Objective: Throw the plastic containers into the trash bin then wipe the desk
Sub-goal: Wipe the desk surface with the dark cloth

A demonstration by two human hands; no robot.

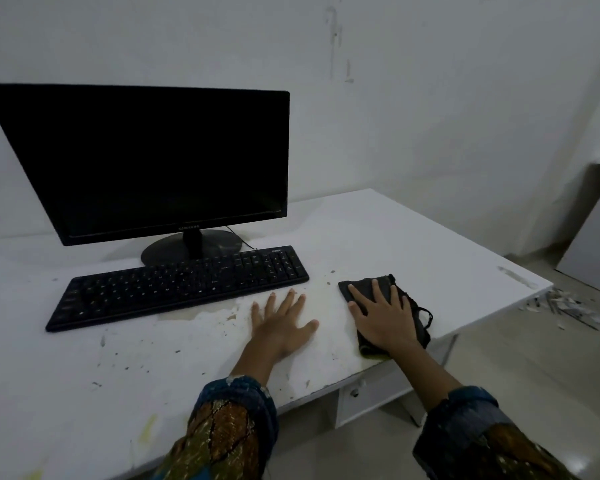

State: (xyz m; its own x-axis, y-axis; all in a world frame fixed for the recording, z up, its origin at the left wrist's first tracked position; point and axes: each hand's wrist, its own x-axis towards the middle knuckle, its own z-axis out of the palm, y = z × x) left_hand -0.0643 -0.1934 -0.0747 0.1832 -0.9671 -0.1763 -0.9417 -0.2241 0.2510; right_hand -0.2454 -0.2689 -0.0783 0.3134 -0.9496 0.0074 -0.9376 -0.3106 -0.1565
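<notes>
Head view: both hands rest on the white desk (pixel 395 237), close to its front edge.

Right hand (pixel 385 317): palm down, fingers spread flat, pressing on a dark cloth (pixel 364 285). The fingers do not curl around the cloth; the hand lies open on top of it. The cloth lies flat on the desk surface, to the right of the keyboard, with a loose cord (pixel 425 315) trailing from its right side toward the desk edge.

Left hand (pixel 281 323): palm down, fingers spread, flat on the bare desk surface, holding nothing. The fingertips lie just in front of the right end of the black keyboard (pixel 174 285). The two hands are near each other but do not touch.

Both forearms wear patterned sleeves (pixel 229 427) pushed up from the wrists.

Desk surface: chipped and speckled with small dark flecks, most dense around the left hand and in front of the keyboard. A yellowish smear shows near the lower left edge.

Behind the keyboard, a black monitor (pixel 146 157) stands on a round base, screen dark, against the pale wall.

On the floor beyond the right desk corner lies a small scatter of debris (pixel 565 306). No plastic containers or trash bin appear in this view.
</notes>
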